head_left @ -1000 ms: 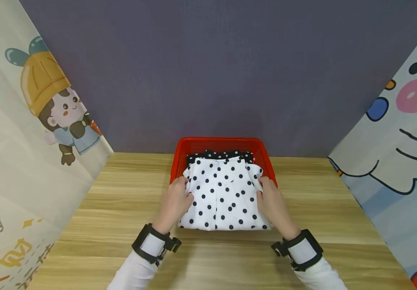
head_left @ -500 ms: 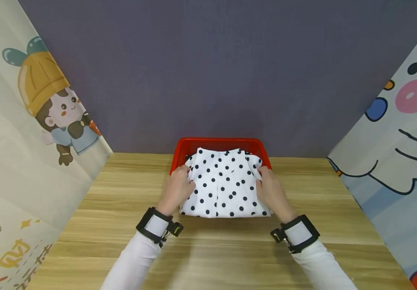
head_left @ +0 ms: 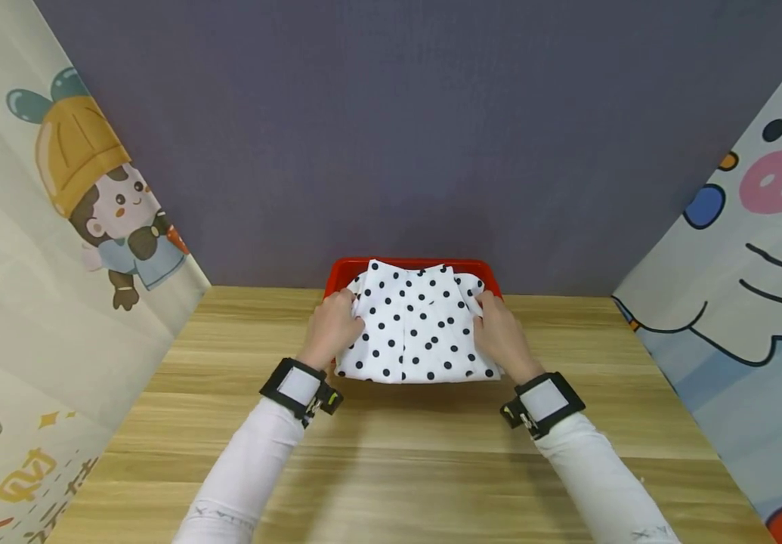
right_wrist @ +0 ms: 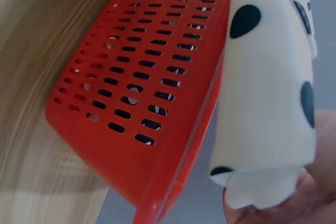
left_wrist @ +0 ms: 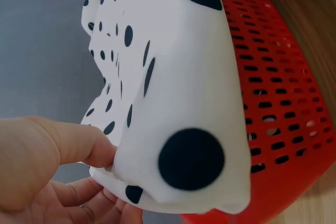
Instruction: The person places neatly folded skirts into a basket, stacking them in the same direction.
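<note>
both hands (head_left: 331, 330) (head_left: 499, 338) on folded polka-dot garment (head_left: 414, 323)

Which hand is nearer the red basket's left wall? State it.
Left. The left hand grips the polka-dot garment at its left edge, right by the red basket's left wall; the right hand grips the opposite edge.
</note>
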### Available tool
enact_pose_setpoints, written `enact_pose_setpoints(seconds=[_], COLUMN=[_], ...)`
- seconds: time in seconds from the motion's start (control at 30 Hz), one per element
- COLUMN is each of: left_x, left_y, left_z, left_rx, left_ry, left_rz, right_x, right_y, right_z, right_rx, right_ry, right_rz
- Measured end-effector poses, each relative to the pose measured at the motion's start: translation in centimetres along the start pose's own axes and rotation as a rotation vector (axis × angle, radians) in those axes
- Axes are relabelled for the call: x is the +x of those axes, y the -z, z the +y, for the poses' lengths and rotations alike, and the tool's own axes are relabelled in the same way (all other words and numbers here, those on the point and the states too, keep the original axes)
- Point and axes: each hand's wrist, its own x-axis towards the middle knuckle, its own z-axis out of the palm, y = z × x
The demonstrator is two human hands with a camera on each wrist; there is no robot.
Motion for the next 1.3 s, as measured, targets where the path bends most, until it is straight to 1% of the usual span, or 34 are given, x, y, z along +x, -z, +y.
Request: enact_pose_setpoints(seconds=[0.2, 0.3, 0.53, 0.6, 0.73, 0.8, 0.9, 1.1, 1.3], left_x=[0.4, 0.5, 1.3, 1.4, 1.7, 1.8, 2.1, 2.8, 3.6], left_y=[0.7, 1.0, 1.6, 1.7, 1.8, 1.9, 1.7, 1.0, 0.2], left_z=[-0.5, -0.7, -0.8, -0.9, -1.1, -1.2, -1.2, -1.3, -1.2], left_rx=[0.043, 0.048, 0.058, 0.064, 0.077, 0.084, 0.088, 0.107, 0.121], left_ry=[-0.023, -0.024, -0.063, -0.064, -0.057, -0.054, -0.034, 0.000, 0.029], left_rz=[-0.036, -0.062, -0.077, -0.089, -0.105, -0.102, -0.105, -0.144, -0.186], right_x=[0.0, -0.2, 0.1, 0.1, 0.1, 0.1, 0.6, 1.6, 2.3], right_y=[-0.4, -0.5, -0.4, -0.4, -0.6, -0.7, -0.8, -1.0, -0.8], right_z=[-0.9, -1.3, -2.0, -2.2, -2.6, -2.8, -2.8, -2.7, -2.7], right_rx=[-0.013, -0.030, -0.037, -0.044, -0.050, -0.063, -0.071, -0.086, -0.130], right_ry=[-0.043, -0.053, -0.079, -0.091, -0.122, -0.133, -0.152, -0.194, -0.213], right_rz=[-0.017, -0.026, -0.029, -0.030, -0.043, -0.044, -0.058, -0.109, -0.160])
